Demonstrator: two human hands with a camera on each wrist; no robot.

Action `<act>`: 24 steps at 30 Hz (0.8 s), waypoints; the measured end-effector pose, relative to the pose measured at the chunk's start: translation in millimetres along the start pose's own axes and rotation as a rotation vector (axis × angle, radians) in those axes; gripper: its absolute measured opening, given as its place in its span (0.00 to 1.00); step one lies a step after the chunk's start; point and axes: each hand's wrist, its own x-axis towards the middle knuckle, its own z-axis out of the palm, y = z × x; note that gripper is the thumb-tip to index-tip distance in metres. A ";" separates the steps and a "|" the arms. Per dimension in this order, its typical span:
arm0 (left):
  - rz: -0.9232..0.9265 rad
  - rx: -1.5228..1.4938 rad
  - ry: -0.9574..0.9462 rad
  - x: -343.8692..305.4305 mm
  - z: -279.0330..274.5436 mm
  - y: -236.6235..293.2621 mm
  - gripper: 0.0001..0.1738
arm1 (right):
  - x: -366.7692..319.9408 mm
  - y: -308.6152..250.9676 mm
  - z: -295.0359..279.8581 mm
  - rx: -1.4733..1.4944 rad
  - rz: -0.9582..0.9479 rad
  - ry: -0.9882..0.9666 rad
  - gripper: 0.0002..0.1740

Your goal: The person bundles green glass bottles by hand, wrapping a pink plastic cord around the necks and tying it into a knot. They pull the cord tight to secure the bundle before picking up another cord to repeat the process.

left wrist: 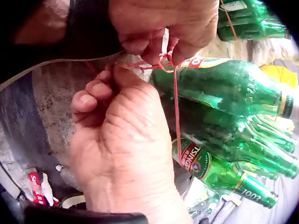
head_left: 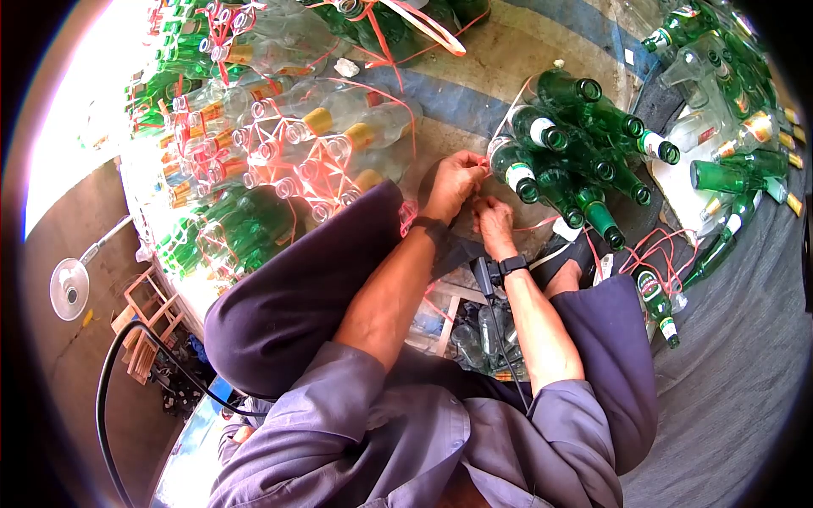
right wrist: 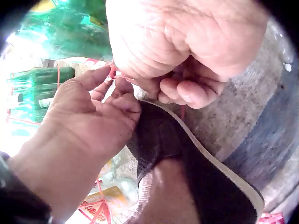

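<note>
In the head view, my left hand (head_left: 459, 182) pinches red plastic string at the near left side of a bundle of green beer bottles (head_left: 584, 152). Just below and right of it is my right hand (head_left: 494, 222), its fingers curled in on the string. The left wrist view shows the red string (left wrist: 176, 116) knotted between the fingertips and running down round the bottles, one with a Tsingtao label (left wrist: 198, 161). There my left hand (left wrist: 163, 28) is at the top, my right hand (left wrist: 128, 144) below. The right wrist view shows both thumbs close together at the string.
Tied bundles of clear bottles (head_left: 288, 140) stand to the left. Loose green bottles (head_left: 732, 173) lie at the right, near a tangle of red string (head_left: 656, 254). A dark shoe (right wrist: 187, 158) rests close under the hands. A white fan (head_left: 69, 289) stands far left.
</note>
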 end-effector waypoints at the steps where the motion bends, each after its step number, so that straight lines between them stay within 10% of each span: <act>1: 0.024 0.031 0.010 -0.3 1.6 1.0 0.08 | -0.3 -1.2 0.0 0.027 0.006 -0.014 0.14; 24: 0.087 -0.102 0.090 6.1 2.7 16.0 0.09 | 4.9 0.1 -1.2 0.065 0.072 -0.026 0.11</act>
